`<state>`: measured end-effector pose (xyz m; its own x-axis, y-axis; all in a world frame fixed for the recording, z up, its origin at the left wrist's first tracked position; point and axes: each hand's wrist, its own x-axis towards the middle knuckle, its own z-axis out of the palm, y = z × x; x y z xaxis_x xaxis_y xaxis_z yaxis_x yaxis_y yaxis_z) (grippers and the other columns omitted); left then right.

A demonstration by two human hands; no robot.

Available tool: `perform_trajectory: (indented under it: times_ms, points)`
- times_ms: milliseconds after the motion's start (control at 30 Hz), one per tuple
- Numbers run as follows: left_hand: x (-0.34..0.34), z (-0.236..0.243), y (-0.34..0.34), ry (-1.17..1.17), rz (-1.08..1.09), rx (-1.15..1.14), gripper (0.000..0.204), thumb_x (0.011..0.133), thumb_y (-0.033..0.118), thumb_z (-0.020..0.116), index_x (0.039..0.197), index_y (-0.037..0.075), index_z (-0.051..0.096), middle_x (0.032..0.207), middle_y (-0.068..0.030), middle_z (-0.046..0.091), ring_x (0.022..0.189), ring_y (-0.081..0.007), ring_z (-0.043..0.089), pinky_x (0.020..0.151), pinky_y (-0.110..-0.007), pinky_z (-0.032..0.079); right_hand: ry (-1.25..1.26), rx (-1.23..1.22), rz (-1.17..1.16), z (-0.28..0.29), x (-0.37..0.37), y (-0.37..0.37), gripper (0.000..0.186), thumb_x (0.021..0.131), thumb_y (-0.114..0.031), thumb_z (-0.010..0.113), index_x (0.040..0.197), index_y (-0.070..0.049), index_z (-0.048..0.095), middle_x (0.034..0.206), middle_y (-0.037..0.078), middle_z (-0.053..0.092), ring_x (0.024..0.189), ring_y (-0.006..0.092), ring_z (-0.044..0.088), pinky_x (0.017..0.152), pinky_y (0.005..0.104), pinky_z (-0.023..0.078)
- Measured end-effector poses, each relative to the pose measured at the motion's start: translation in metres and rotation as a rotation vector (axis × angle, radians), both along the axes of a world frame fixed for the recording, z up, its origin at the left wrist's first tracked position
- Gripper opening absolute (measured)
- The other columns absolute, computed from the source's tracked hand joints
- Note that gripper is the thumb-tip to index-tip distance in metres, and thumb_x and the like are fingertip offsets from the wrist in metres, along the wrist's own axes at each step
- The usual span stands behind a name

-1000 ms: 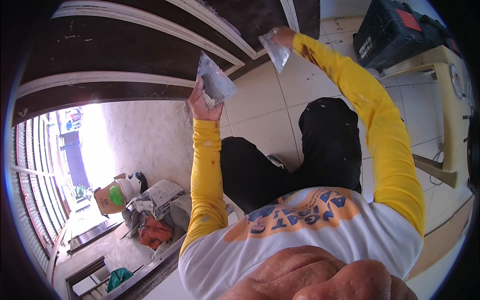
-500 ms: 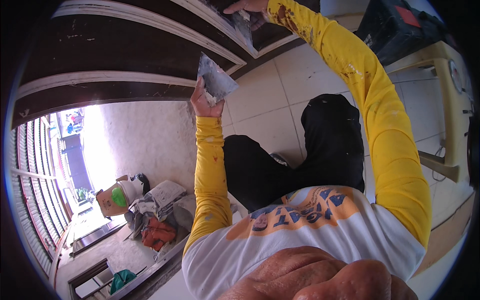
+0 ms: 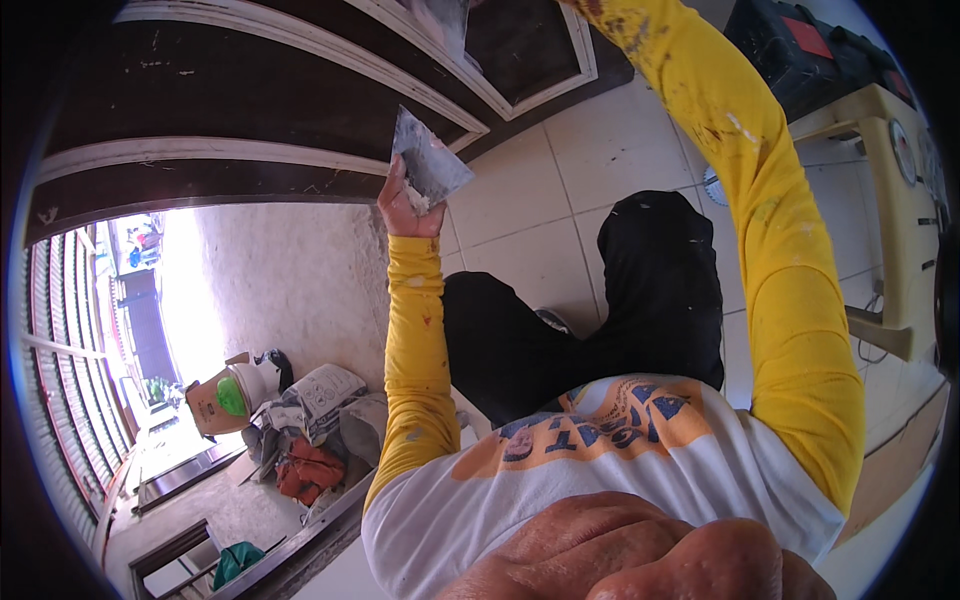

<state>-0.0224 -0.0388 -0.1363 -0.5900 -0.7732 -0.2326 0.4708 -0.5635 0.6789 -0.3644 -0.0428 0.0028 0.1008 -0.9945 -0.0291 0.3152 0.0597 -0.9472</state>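
Note:
My left hand (image 3: 405,212) is closed around a flat, pointed metal putty blade (image 3: 432,165), with a lump of whitish putty (image 3: 416,200) near the fingers. Just beyond it is a dark brown panelled door (image 3: 250,95), its raised mouldings (image 3: 300,152) smeared white. At the top edge, a second metal putty blade (image 3: 446,22) shows against the door's panelling. My right arm, in a paint-stained yellow sleeve (image 3: 700,85), reaches up to the top edge; the right hand itself lies outside the picture.
Pale floor tiles (image 3: 520,190) spread below the door around my knees. At right stand a beige plastic stool (image 3: 890,190) and a black case (image 3: 785,60). To the left, bags and cloths (image 3: 315,465) and a cardboard box (image 3: 212,402) lie by a rough wall (image 3: 300,280).
My right hand has moved up and out of the picture, and the blade by it has shifted upward and left. The left hand holds its blade almost still.

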Motion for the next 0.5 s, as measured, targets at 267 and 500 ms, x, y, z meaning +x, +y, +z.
perform_trajectory:
  times_ms: [267,500]
  points:
    - [-0.003,-0.001,0.004,-0.017,-0.026,0.053,0.035,0.095,0.021,0.054,0.125,0.003,0.054,0.119,-0.0113,0.063,0.109,-0.0251,0.061,0.089,-0.036,0.053,0.920,-1.072,-0.475,-0.056,0.079,0.102,0.039,0.089,-0.002,0.052,0.128,-0.007,0.056,0.113,0.015,0.063,0.097,0.0282,0.063,0.091,0.0401,0.050]
    - [0.020,-0.001,-0.007,0.368,-0.120,0.094,0.035,0.097,0.020,0.051,0.128,0.003,0.052,0.118,-0.0113,0.064,0.106,-0.0219,0.063,0.090,-0.034,0.053,1.449,-0.541,0.026,-0.179,0.088,0.131,0.056,0.079,0.005,0.053,0.131,-0.018,0.056,0.139,0.014,0.048,0.125,0.0363,0.047,0.105,0.0439,0.040]
